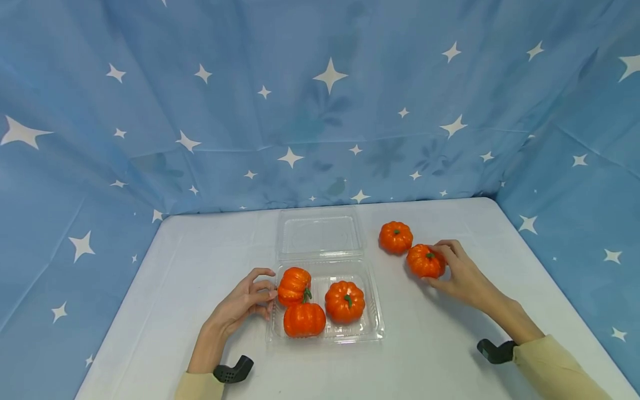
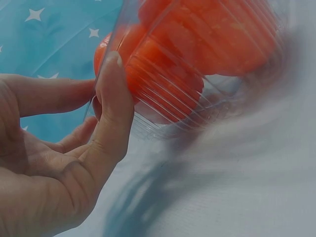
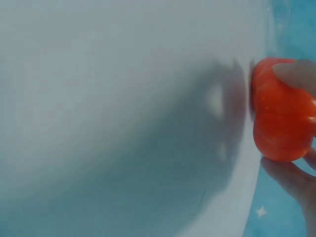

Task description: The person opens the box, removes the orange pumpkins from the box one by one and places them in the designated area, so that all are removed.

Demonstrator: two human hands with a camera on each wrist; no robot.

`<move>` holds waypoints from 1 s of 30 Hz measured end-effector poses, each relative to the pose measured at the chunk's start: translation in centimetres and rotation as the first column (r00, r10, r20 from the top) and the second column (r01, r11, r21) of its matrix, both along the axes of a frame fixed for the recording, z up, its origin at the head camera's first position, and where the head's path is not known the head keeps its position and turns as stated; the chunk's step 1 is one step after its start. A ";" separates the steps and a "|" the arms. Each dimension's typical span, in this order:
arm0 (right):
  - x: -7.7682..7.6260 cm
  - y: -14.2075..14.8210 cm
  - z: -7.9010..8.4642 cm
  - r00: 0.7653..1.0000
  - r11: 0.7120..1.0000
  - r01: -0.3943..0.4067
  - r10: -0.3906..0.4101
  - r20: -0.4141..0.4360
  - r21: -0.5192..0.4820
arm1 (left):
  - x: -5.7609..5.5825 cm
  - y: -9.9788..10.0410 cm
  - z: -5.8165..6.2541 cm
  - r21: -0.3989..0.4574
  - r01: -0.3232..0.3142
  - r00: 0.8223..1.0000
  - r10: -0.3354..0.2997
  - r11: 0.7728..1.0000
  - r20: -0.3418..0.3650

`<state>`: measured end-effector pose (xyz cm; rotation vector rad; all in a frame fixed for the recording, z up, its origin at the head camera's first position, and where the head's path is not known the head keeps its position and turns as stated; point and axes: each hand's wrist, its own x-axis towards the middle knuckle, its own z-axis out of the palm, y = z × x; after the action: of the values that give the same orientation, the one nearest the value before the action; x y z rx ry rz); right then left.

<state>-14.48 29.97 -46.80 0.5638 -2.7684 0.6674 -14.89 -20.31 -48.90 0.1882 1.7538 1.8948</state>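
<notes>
My left hand (image 1: 245, 300) pinches the left wall of an open clear plastic clamshell box (image 1: 373, 311). In the left wrist view, the thumb (image 2: 113, 103) lies outside the ribbed wall and a finger meets its rim. Three small orange pumpkins sit in the box: one at the back left (image 1: 294, 284), one at the front left (image 1: 304, 320) and one at the right (image 1: 345, 301). To the right of the box, my right hand (image 1: 465, 278) grips another orange pumpkin (image 1: 424, 261) between thumb and fingers. The right wrist view shows this pumpkin (image 3: 281, 118) close over the white surface.
One more orange pumpkin (image 1: 395, 238) rests on the white table (image 1: 210, 239), just behind the gripped one. The box's lid (image 1: 320, 232) lies folded back toward the far edge. A blue star-patterned cloth (image 1: 320, 122) hangs behind and at both sides.
</notes>
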 end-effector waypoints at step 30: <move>-3.3 1.9 -2.0 0.990 0.993 0.118 -0.118 0.074 -0.001 | 0.1 0.0 0.1 0.004 -0.009 1.000 0.009 1.000 0.005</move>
<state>-17.80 31.91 -48.83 0.3780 -2.8406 0.6813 -14.79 -20.29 -48.82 0.1772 1.7499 1.9034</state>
